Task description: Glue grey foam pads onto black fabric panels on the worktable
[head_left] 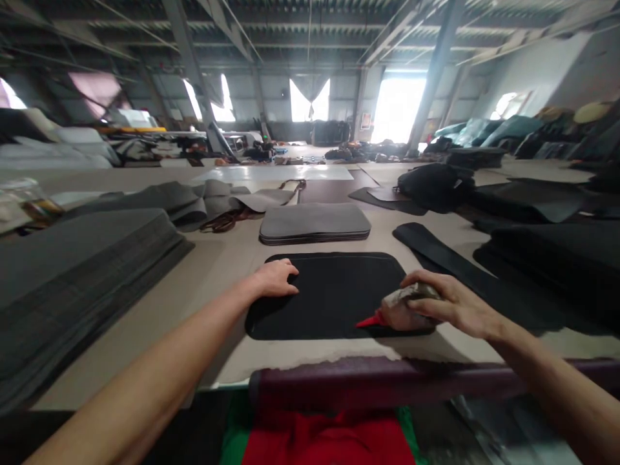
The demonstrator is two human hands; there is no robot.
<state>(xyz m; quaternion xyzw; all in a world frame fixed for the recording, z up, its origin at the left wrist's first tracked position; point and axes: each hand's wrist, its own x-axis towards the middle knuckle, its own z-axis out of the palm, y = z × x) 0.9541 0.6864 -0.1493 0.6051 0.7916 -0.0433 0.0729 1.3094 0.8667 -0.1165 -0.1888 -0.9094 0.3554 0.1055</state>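
A black panel with rounded corners (329,294) lies flat on the pale table (223,258) in front of me. On its left part rests my left hand (278,278), fingers apart and holding nothing. My right hand (443,297) is wrapped round a stained bottle (404,307) with a red nozzle, tilted so that the tip points left, at the panel's near right part. Whether the tip touches the panel I cannot tell. Just behind the panel sits a stack of grey-topped panels (314,223) of similar shape.
Dark grey sheets (87,278) are piled at the left, black material (557,271) at the right. A long black strip (440,258) lies right of the panel. Grey scraps (213,197) and a black bundle (433,184) lie farther back. A maroon roll (368,384) runs along the near edge.
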